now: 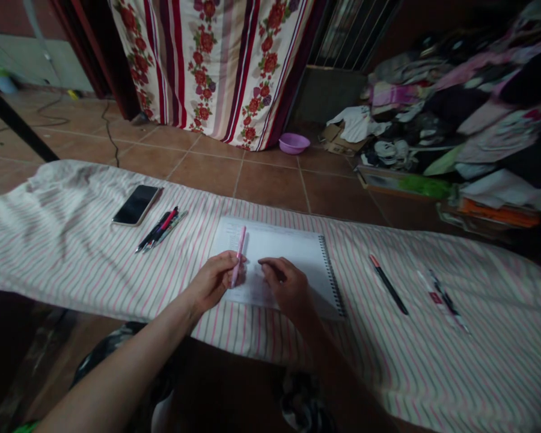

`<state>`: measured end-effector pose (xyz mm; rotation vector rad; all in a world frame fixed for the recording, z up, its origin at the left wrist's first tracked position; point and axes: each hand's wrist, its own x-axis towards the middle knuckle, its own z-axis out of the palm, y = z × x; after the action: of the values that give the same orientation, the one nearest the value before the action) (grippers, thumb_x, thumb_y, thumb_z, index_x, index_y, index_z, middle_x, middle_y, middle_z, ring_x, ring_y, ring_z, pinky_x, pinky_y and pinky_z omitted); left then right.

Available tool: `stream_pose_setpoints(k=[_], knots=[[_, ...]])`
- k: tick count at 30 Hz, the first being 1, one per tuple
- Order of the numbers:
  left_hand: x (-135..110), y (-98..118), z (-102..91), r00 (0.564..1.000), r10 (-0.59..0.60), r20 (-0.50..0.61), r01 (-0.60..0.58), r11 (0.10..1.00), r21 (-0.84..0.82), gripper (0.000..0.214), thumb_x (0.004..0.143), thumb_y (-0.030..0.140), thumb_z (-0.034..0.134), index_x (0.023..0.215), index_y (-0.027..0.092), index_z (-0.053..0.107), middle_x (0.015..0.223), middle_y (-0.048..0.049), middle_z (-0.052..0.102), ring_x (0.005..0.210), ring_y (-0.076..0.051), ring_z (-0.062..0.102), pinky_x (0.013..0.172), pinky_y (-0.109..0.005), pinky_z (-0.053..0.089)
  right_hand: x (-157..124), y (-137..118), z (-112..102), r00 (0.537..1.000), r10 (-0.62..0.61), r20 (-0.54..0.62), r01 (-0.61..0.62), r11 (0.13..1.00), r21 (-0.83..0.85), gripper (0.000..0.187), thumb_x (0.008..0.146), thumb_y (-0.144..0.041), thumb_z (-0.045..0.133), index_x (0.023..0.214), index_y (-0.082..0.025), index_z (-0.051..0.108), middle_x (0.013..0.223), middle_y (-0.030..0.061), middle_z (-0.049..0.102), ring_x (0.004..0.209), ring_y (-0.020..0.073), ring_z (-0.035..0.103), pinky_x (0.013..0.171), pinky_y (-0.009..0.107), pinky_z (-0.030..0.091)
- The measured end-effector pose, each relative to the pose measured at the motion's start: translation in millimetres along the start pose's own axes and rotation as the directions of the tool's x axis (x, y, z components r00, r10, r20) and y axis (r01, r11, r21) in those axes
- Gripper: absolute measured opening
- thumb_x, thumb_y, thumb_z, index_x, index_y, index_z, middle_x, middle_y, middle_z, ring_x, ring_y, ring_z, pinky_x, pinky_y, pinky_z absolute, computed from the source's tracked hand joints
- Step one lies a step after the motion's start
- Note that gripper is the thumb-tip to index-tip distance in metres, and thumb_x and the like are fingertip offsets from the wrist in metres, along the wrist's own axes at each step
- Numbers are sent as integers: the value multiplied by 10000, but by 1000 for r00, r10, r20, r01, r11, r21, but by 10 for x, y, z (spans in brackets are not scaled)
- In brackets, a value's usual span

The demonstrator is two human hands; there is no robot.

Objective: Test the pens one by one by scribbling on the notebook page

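Observation:
A spiral notebook [293, 249] lies open on a striped cloth [72, 252] in front of me. My left hand [214, 279] is closed around a pink pen [238, 252], whose upper end points away from me over the page. My right hand [288, 285] rests on the lower part of the page with its fingers curled down onto the paper; I cannot make out anything in it.
A dark phone [136, 204] and a bunch of pens [161, 230] lie to the left of the notebook. A black pencil [388, 284] and two more pens [442, 297] lie to the right. A purple bowl [294, 143], a floral curtain [216, 66] and piled clothes [455, 102] stand beyond on the tiled floor.

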<state>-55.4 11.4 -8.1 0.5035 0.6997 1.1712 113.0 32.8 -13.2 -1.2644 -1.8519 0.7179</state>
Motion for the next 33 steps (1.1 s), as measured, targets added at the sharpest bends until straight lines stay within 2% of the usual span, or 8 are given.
stream_pose_setpoints(k=[7, 12, 17, 20, 24, 28, 30, 33], knots=[[-6, -62, 24, 998, -25, 54, 13, 977, 215, 149, 691, 249, 629, 737, 121, 567, 500, 26, 500, 421, -77, 438, 439, -217, 253, 20, 16, 36, 986, 163, 31, -166, 967, 192, 315, 838, -424, 457, 906, -171, 631, 694, 38, 645, 539, 123, 584, 496, 225, 488], [-8, -101, -7, 992, -24, 121, -28, 911, 412, 211, 723, 328, 619, 748, 130, 553, 480, 25, 519, 383, -58, 386, 420, -211, 225, 36, -13, 55, 971, 238, 20, -232, 918, 322, 360, 788, -515, 504, 768, -169, 603, 641, 36, 625, 505, 120, 561, 441, 208, 470], [-27, -97, -14, 988, -3, 154, -83, 832, 549, 217, 757, 350, 591, 791, 141, 546, 468, 43, 503, 384, -56, 369, 412, -204, 243, 40, -49, 48, 947, 321, 13, -302, 877, 373, 403, 741, -558, 546, 665, -164, 581, 563, 16, 580, 430, 93, 489, 371, 188, 410], [-46, -86, 1, 990, -1, 140, -87, 779, 621, 190, 749, 332, 593, 773, 152, 535, 480, 63, 452, 413, -65, 402, 419, -202, 276, 44, -49, 29, 937, 347, 27, -328, 856, 399, 410, 732, -562, 558, 672, -159, 590, 523, -5, 540, 409, 84, 458, 354, 185, 381], [-61, -88, -1, 992, 34, 124, -111, 708, 697, 176, 742, 327, 592, 729, 161, 534, 511, 76, 375, 446, -65, 397, 428, -199, 280, 45, -41, 16, 935, 347, 71, -347, 853, 390, 425, 721, -573, 565, 703, -152, 614, 478, -18, 515, 404, 94, 462, 365, 200, 394], [-67, -77, -36, 992, 33, 125, -113, 687, 717, 180, 747, 340, 578, 734, 166, 535, 525, 73, 365, 459, -71, 383, 440, -204, 279, 43, -16, 48, 934, 349, 78, -351, 852, 389, 439, 717, -586, 558, 696, -152, 615, 492, -9, 538, 397, 94, 471, 364, 205, 401], [-69, -49, -70, 991, 80, 110, -136, 630, 765, 180, 744, 344, 575, 732, 165, 557, 534, 67, 367, 465, -72, 360, 442, -209, 261, 45, 10, 70, 932, 354, 78, -355, 846, 398, 447, 710, -596, 553, 690, -153, 609, 535, 9, 576, 409, 98, 489, 362, 209, 408], [-67, 28, -155, 965, 261, 38, -147, 413, 899, 178, 753, 330, 550, 770, 165, 612, 561, 40, 449, 495, -90, 387, 466, -221, 274, 51, 58, 84, 932, 349, 92, -354, 832, 427, 444, 699, -580, 573, 773, -146, 627, 606, 29, 615, 457, 112, 533, 381, 219, 435]])
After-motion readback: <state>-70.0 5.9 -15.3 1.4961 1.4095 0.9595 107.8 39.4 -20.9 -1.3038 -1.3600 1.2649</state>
